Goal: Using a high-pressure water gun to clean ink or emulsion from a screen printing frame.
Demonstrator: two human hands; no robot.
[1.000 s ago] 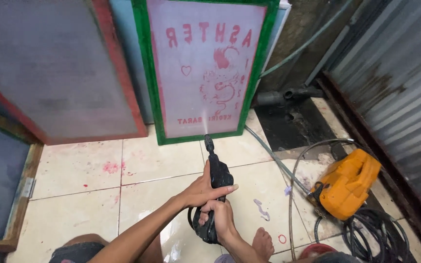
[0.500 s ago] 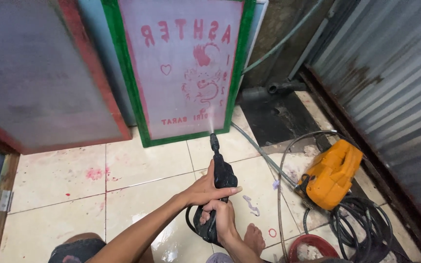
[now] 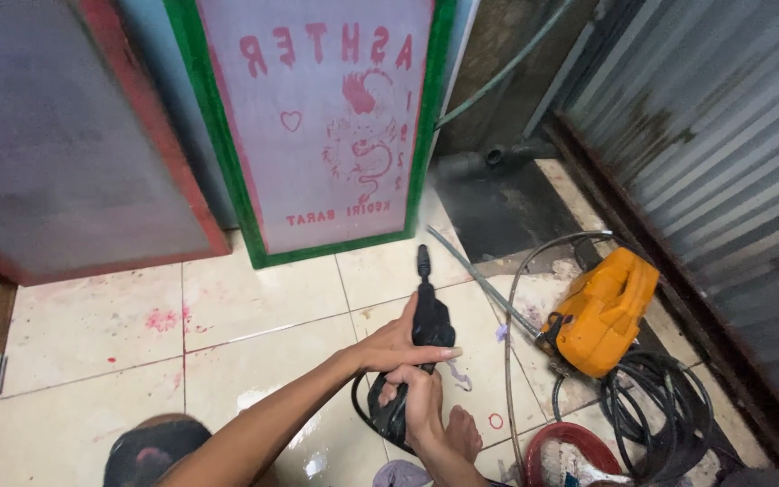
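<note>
While the black spray gun point(image 3: 427, 334) is clasped by both hands, left point(image 3: 398, 347) above right point(image 3: 421, 406), near the green-framed screen point(image 3: 317, 126), footing could be lost on the wet tiles point(image 3: 254, 361).

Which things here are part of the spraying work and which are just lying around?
In use: black spray gun, left hand, right hand, green-framed printing screen, orange pressure washer.
Lying about: red-framed screen, red basin, coiled black hose.

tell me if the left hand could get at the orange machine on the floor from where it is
Probably yes: the left hand rests on the black spray gun, and only bare tile and thin hoses lie between it and the orange machine.
</note>
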